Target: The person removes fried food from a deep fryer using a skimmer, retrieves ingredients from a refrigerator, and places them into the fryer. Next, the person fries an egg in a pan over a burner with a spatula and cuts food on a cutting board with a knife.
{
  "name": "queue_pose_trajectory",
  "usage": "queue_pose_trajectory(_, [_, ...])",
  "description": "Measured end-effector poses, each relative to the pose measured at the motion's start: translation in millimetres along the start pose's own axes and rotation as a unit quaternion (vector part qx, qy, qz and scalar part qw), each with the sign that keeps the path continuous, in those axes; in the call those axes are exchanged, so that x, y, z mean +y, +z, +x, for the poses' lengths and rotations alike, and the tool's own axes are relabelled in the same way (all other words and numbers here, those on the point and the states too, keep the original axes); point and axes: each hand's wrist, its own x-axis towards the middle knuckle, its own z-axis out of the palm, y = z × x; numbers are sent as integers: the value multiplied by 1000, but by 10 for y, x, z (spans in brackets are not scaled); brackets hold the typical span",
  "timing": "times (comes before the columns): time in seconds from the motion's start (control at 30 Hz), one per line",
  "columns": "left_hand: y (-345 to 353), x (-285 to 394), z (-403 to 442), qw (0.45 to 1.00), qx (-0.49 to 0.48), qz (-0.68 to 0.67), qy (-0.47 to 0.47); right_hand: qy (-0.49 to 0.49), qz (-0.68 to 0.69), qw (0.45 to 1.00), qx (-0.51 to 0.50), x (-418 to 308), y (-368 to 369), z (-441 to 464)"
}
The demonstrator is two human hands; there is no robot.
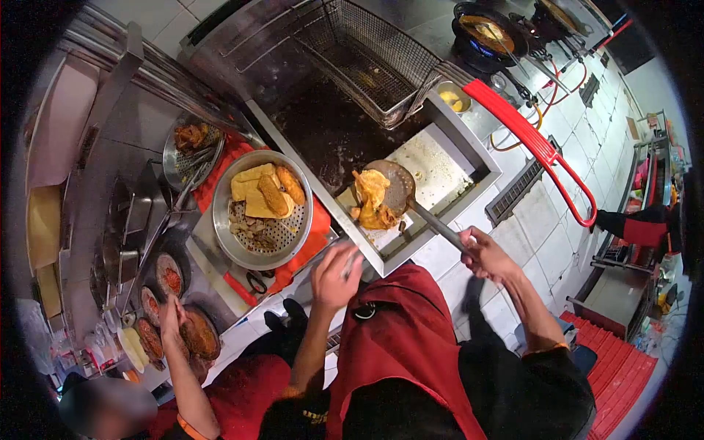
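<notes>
While the right hand [489,257] grips the skimmer [394,189] by its handle, fingers closed round it, the fried food [372,199] sits at the skimmer's pan, over the fryer's metal ledge [433,163]. Left hand [337,276] near the fryer edge, fingers curled; can't tell if holding anything. Colander [262,262] with tofu and sausages beside the fryer.

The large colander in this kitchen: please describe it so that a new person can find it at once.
Find the deep fryer, then look just left of it, at the red cloth. On this cloth sits a wide, round metal colander. Unlike the smaller colander beyond it, with dark brown food, it holds pale yellow blocks and browned oval pieces.
</notes>
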Motion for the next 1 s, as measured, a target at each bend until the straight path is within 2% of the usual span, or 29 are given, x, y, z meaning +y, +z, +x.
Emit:
queue_pose_trajectory(0.07, [171,-52,380,999,-16,27,-18,-65,0,998,-12,115,-72,181])
queue_pose_trajectory(0.13, [320,-110,748,996,17,78,-50,-74,-40,996,3,-2,-104,98])
queue_pose_trajectory(0.23, [542,-329,1064,992,-30,123,8,-1,41,999,-29,-120,-239,-56])
queue_pose_trajectory(0.33, [625,-231,1206,990,-125,69,1,21,106,993,-46,36,-413,-76])
queue_pose_trajectory(0.37, [738,-372,1219,989,-134,59,28,20,113,992,-49,138,-507,-40])
queue_pose_trajectory(0.47, [730,-277,1290,983,-184,0,-6,48,132,990,-13,141,-593,-156])
queue_pose_trajectory(0.6, [578,-386,1337,996,-63,55,-15,5,29,996,88,-43,-578,-429])
queue_pose_trajectory(0.63, [552,-427,1353,995,-83,55,-19,-33,49,995,86,45,-619,-389])
queue_pose_trajectory(0.73, [556,-540,1408,976,-166,142,2,-49,3,990,132,68,-666,-335])
queue_pose_trajectory(0.77, [562,-572,1434,983,-139,120,0,-34,44,989,137,76,-696,-322])
queue_pose_trajectory(0.87, [471,-548,1498,994,-72,80,-17,-47,37,986,154,9,-696,-378])
queue_pose_trajectory(0.93, [354,-476,1517,995,-46,79,-36,-38,56,986,150,33,-742,-388])
queue_pose_trajectory(1.0, [305,-485,1470,996,-63,63,-10,-19,71,984,161,-67,-764,-471])
